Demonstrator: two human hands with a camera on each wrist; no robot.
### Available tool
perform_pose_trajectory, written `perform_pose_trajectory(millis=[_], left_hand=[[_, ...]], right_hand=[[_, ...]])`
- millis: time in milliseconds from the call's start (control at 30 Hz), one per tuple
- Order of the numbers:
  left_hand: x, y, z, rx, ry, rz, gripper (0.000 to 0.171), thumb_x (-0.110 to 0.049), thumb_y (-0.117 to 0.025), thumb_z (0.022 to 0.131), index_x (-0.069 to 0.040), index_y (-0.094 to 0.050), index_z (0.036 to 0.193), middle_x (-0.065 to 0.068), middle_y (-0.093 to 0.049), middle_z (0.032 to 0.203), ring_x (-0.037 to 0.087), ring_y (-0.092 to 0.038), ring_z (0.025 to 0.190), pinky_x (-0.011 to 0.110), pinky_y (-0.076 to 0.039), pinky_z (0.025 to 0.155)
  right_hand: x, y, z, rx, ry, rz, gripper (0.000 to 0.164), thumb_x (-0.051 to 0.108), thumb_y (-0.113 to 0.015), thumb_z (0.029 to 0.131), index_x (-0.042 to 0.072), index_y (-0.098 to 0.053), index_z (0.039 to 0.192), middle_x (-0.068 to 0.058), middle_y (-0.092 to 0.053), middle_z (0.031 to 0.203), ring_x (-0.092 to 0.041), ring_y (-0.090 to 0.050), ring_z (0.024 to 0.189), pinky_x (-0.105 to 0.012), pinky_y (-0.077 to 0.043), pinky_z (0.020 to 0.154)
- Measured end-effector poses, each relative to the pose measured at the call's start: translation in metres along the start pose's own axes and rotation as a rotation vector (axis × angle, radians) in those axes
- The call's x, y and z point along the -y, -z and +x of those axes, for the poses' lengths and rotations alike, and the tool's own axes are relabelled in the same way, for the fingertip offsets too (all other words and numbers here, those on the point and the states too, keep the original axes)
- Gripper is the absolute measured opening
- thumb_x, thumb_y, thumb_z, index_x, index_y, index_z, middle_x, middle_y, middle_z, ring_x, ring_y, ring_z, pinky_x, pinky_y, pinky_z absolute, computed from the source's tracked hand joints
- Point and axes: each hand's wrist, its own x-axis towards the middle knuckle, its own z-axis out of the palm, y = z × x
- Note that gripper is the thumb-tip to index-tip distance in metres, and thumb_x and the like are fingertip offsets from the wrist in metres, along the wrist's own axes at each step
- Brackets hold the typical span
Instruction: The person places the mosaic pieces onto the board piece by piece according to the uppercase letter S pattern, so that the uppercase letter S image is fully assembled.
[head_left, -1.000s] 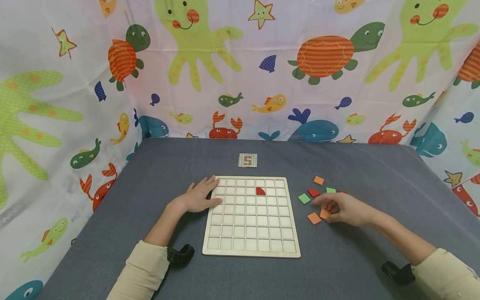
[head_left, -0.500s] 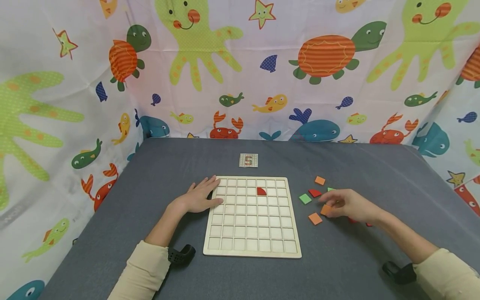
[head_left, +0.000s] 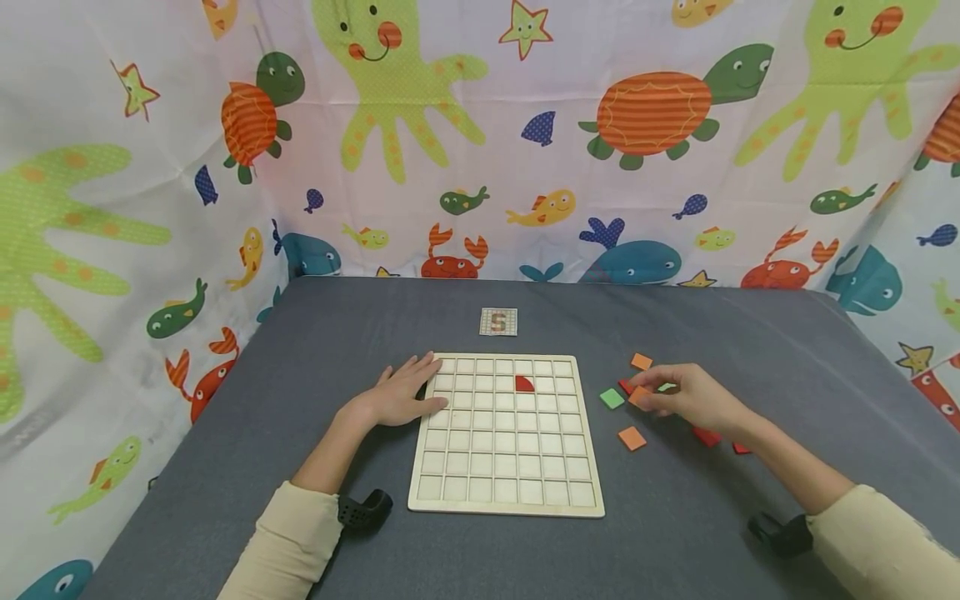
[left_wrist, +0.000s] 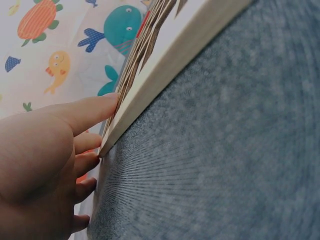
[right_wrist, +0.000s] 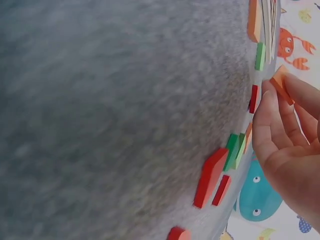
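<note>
A pale wooden grid board (head_left: 493,466) lies on the table, with a red quarter-round tile (head_left: 524,384) in one of its upper cells. My left hand (head_left: 393,395) rests at the board's left edge, fingers extended; in the left wrist view the thumb (left_wrist: 97,111) lies on the rim. Between thumb and fingers, my right hand (head_left: 692,397) pinches an orange square tile (right_wrist: 282,86), held up over the loose pieces right of the board. Below that hand are a red tile (right_wrist: 254,98) and a green square tile (head_left: 612,398).
Two other orange tiles (head_left: 632,438) lie right of the board, one nearer and one farther back. More red tiles (head_left: 706,437) sit under the right wrist. Behind the board is a small card (head_left: 498,322) with a gridded S pattern. A printed curtain (head_left: 480,142) borders the table.
My right hand has picked up the orange tile and carried it away from me and slightly left. Red tiles under the wrist have come into sight. My left hand has stayed put.
</note>
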Motion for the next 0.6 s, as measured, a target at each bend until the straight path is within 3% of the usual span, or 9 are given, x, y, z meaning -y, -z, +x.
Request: perform_pose_trajectory(millis=[233,600], left_hand=[[-0.001,0.001,0.0,0.008,-0.006,-0.012,0.073,-0.042,-0.05,0.098,-0.006,-0.018,0.153,0.014,-0.009,0.158,0.035,-0.004,0.143,0.061,0.0,0.108],[-0.003,0.002,-0.002,0.018,-0.016,-0.016,0.073,-0.04,-0.05,0.098,-0.005,-0.017,0.153,0.016,-0.009,0.157,0.037,-0.004,0.143,0.062,-0.001,0.107]], right_hand=[[0.007,-0.005,0.014,0.005,0.013,0.048,0.041,0.021,-0.065,0.092,-0.001,-0.059,0.126,-0.015,-0.061,0.112,-0.026,-0.064,0.092,-0.036,-0.054,0.076],[0.02,-0.018,0.036,-0.014,0.026,0.076,0.041,0.02,-0.064,0.093,-0.003,-0.059,0.126,-0.014,-0.062,0.108,-0.026,-0.063,0.085,-0.039,-0.054,0.074]])
